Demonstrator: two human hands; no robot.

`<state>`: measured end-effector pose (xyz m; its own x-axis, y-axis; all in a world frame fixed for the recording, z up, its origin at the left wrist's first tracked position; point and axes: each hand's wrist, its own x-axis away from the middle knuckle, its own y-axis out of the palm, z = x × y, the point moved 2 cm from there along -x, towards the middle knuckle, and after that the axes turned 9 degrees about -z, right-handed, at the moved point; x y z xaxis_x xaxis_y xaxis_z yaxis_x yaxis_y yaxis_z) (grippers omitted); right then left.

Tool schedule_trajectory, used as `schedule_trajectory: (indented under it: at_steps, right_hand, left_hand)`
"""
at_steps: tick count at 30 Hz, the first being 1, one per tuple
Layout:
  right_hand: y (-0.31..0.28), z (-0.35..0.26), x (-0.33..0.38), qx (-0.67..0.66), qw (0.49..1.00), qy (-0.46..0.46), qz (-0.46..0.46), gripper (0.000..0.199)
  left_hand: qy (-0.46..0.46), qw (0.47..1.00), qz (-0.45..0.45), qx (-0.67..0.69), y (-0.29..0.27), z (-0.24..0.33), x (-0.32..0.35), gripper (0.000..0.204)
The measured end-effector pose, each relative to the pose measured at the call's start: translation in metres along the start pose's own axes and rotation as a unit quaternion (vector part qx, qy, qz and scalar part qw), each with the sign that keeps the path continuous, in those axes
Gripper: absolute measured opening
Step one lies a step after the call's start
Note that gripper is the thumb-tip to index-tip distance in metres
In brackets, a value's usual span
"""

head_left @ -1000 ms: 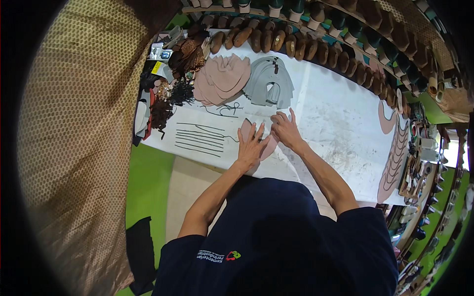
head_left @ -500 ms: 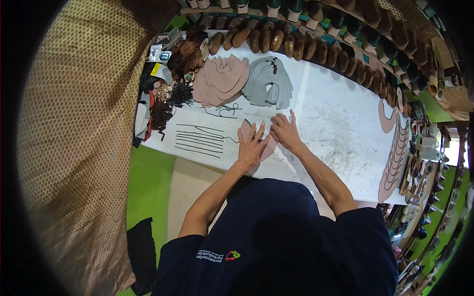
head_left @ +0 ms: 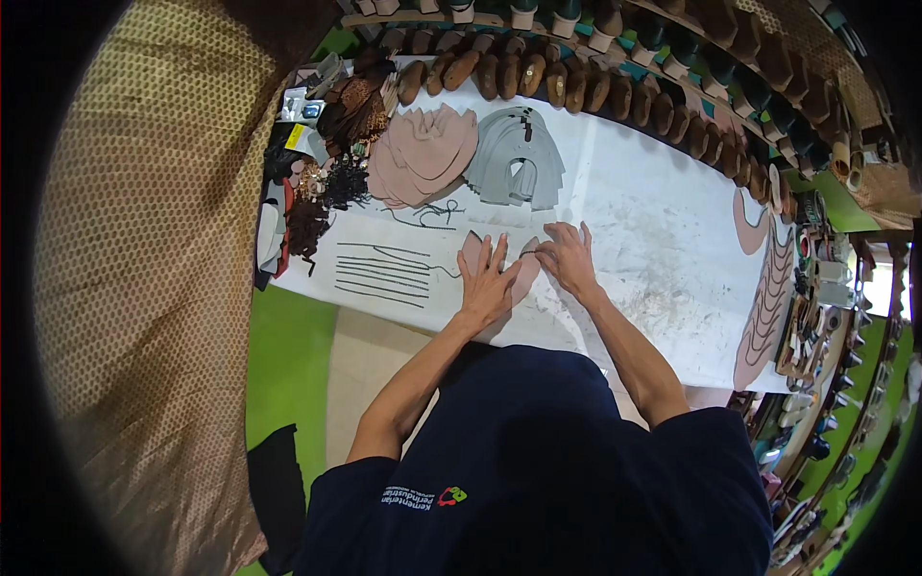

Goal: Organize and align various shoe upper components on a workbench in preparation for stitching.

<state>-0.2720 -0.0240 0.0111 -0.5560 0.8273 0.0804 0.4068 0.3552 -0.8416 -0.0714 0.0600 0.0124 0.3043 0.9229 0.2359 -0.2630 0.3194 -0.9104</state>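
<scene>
A curved pink shoe-upper piece point(head_left: 524, 280) lies flat on the white table before me. My left hand point(head_left: 488, 288) rests on it with the fingers spread, hiding its middle. A thin dark cord point(head_left: 444, 272) runs from the left toward the piece and passes under my left hand. More of it shows at the piece's upper right tip, where the thumb and fingertips of my right hand point(head_left: 570, 261) close on it. The other fingers of that hand are raised and bent.
Several dark cords point(head_left: 382, 276) lie in rows at left. Behind them are stacked pink pieces point(head_left: 423, 158) and grey pieces point(head_left: 495, 154). Wooden shoe lasts point(head_left: 581, 91) line the far edge. Overlapping pink pieces with dark edges point(head_left: 765, 298) lie at the right end.
My right hand has moved slightly right, off the piece's inner side to its right tip, uncovering more of the pink surface and dark cord. My left hand stays pressed on the piece.
</scene>
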Motion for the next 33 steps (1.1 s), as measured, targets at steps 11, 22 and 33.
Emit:
schedule_trajectory:
  at_steps: [11,22,33]
  right_hand:
    - [-0.007,-0.005,-0.028,0.052,0.997,-0.052,-0.017,0.017]
    - [-0.003,-0.002,-0.029,0.050,0.998,-0.034,-0.027,0.018]
    - [-0.001,-0.002,-0.031,0.056,0.998,-0.015,-0.039,0.018]
  left_hand:
    - [0.005,0.998,0.055,0.029,0.007,0.004,-0.003,0.043]
    - [-0.020,0.999,0.033,0.022,0.010,-0.001,-0.009,0.044]
    - [-0.046,0.994,0.064,0.081,0.013,0.001,-0.020,0.031]
